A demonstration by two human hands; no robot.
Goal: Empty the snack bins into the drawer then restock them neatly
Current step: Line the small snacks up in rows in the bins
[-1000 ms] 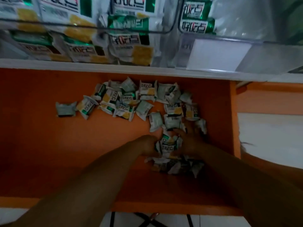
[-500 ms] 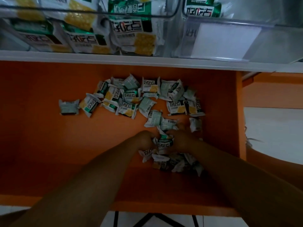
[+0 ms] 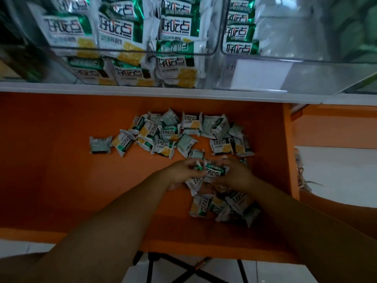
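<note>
Since the earlier frame, drawn closer together and slightly toward 12 o'clock: left hand [image 3: 184,173] and right hand [image 3: 234,174], now meeting over the heap. Clamped between them, a small glossy white-and-green crinkled foil snack packet [image 3: 214,172], printed face up, fingers of both hands curled shut around its ends. Pinched also under the left hand, at its 3 o'clock edge, a second packet of the same kind, partly hidden.

Spread across the smooth flat orange drawer floor [image 3: 61,170], a loose scatter of small pillow-shaped foil snack packets [image 3: 169,131], wrinkled, with crimped ends, some showing yellow cracker print, others grey-green backs with barcodes. Lying alone at 9 o'clock of the scatter, just apart from it, one back-side-up grey packet [image 3: 100,144]. Piled at 6 o'clock of the hands, touching and overlapping, a small mound of further packets [image 3: 220,207], dim in shadow.

Standing at 12 o'clock above the white shelf edge [image 3: 142,90], a clear hard plastic bin with a thin dark rim [image 3: 130,51], packed with larger packets of the same print. Just beside it at 3 o'clock, a second clear plastic bin [image 3: 285,58], holding a short stack of packets at its left end and otherwise showing glossy bare walls.
</note>
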